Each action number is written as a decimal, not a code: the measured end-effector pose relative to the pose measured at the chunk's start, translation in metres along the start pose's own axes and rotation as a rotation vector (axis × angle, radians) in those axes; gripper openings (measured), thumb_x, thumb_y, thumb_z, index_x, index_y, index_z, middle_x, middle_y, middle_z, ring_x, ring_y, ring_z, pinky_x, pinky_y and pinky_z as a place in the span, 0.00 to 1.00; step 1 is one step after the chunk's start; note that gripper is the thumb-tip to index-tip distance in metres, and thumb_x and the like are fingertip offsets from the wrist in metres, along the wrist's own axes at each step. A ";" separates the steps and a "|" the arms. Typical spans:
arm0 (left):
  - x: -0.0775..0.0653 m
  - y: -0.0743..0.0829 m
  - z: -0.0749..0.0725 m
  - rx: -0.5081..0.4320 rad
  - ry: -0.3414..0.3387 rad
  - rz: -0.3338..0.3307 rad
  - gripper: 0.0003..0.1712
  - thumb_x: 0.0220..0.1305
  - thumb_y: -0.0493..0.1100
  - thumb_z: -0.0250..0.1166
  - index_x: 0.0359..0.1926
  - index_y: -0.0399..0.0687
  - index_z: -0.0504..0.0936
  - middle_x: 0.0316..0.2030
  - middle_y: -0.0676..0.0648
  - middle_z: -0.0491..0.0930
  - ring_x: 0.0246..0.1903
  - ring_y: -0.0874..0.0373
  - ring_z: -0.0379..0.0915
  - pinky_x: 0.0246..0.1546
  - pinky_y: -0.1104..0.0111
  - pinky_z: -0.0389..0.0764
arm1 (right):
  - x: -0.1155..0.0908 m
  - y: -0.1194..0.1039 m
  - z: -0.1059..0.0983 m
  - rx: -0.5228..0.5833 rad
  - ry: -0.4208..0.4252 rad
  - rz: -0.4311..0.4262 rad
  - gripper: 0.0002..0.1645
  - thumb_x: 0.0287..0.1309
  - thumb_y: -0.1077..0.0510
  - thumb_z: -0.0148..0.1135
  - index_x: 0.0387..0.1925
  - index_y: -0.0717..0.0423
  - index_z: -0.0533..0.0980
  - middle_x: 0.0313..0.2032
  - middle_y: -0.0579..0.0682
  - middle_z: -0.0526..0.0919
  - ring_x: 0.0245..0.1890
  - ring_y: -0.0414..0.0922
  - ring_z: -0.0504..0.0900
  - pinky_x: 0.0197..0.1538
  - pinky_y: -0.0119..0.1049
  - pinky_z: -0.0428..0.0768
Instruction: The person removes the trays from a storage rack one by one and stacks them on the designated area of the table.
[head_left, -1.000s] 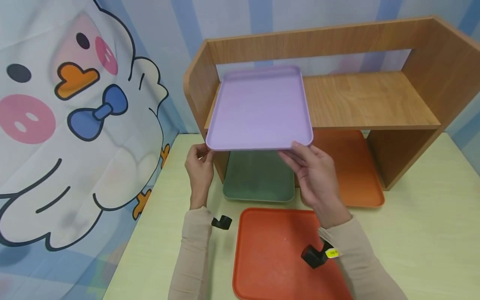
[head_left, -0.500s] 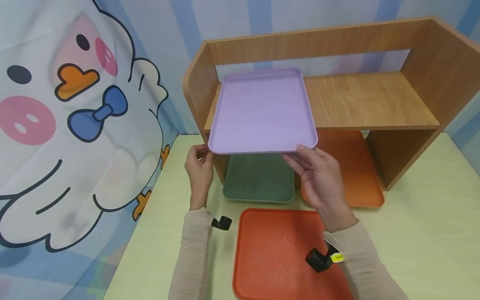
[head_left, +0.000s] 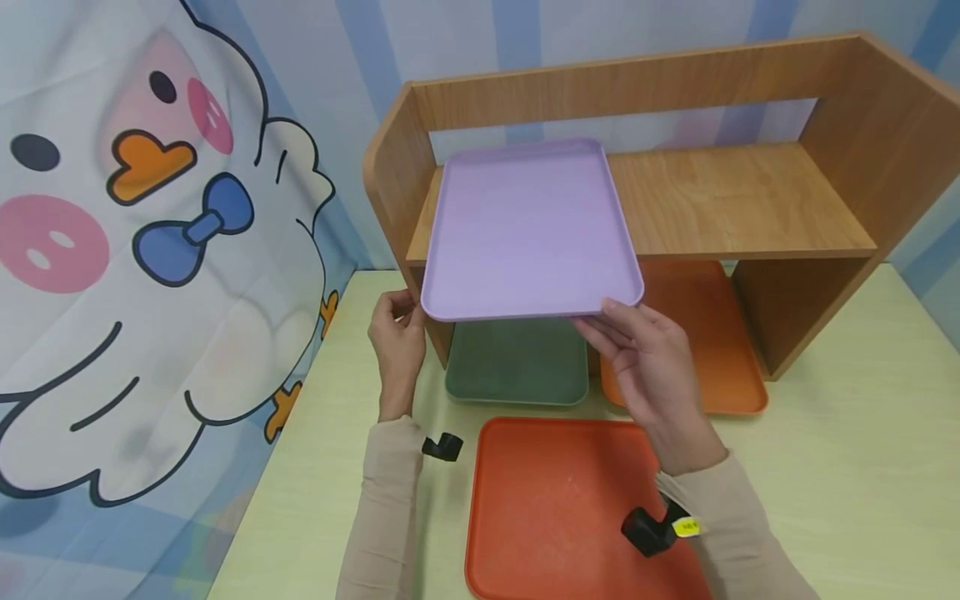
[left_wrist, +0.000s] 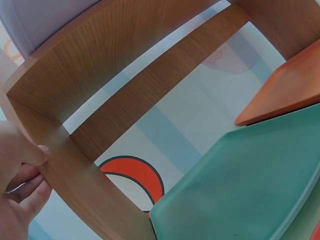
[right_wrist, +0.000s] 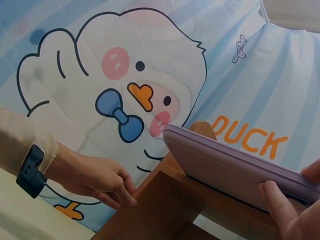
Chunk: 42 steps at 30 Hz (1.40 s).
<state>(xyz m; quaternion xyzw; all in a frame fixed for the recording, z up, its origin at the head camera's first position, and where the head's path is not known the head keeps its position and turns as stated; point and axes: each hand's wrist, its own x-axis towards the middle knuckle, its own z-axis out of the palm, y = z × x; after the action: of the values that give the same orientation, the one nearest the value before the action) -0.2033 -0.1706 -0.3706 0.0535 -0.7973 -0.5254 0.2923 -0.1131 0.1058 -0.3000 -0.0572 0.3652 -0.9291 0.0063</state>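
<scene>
A light purple tray point(head_left: 532, 229) lies over the left half of the wooden desk shelf's point(head_left: 742, 200) upper board, its near edge sticking out past the board's front. My right hand point(head_left: 660, 379) pinches the tray's near right corner, thumb on top and fingers underneath. In the right wrist view, fingers point(right_wrist: 275, 200) lie against the underside of the purple tray point(right_wrist: 230, 162). My left hand point(head_left: 397, 358) grips the front edge of the shelf's left side panel, just below the tray's near left corner. The left wrist view has its thumb and fingertips on that panel point(left_wrist: 67, 165).
Under the upper board sit a green tray point(head_left: 517, 362) on the left and an orange tray point(head_left: 701, 350) on the right. A red-orange tray point(head_left: 555, 508) lies on the pale table point(head_left: 847, 467) in front. A duck-print cloth point(head_left: 247, 333) hangs at the left.
The purple tray has slid toward me and slightly right, its near edge now farther out from the board. My right hand has moved along with it; the left hand stays put.
</scene>
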 end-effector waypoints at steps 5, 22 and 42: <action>0.000 0.001 0.000 -0.001 0.003 -0.003 0.11 0.62 0.36 0.63 0.45 0.36 0.77 0.42 0.39 0.79 0.42 0.52 0.77 0.46 0.62 0.83 | -0.004 -0.001 -0.003 -0.007 0.000 0.003 0.18 0.62 0.67 0.57 0.53 0.70 0.75 0.46 0.57 0.85 0.48 0.49 0.84 0.55 0.46 0.76; -0.001 -0.002 0.000 -0.015 0.009 -0.009 0.11 0.61 0.35 0.64 0.44 0.35 0.77 0.41 0.39 0.79 0.42 0.52 0.76 0.46 0.63 0.83 | -0.020 -0.004 -0.009 -0.024 -0.028 -0.018 0.17 0.65 0.68 0.53 0.54 0.68 0.74 0.47 0.57 0.84 0.47 0.49 0.84 0.54 0.44 0.78; -0.001 0.000 0.000 -0.013 0.003 -0.023 0.12 0.62 0.37 0.64 0.45 0.36 0.77 0.42 0.40 0.79 0.44 0.52 0.76 0.47 0.63 0.83 | -0.028 -0.013 -0.023 0.023 -0.046 -0.068 0.14 0.66 0.70 0.47 0.43 0.68 0.80 0.39 0.56 0.87 0.43 0.49 0.86 0.52 0.41 0.82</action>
<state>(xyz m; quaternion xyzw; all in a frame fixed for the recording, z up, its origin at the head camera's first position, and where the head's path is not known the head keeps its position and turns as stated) -0.2028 -0.1698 -0.3706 0.0613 -0.7927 -0.5339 0.2879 -0.0872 0.1324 -0.3101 -0.0909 0.3522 -0.9313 -0.0165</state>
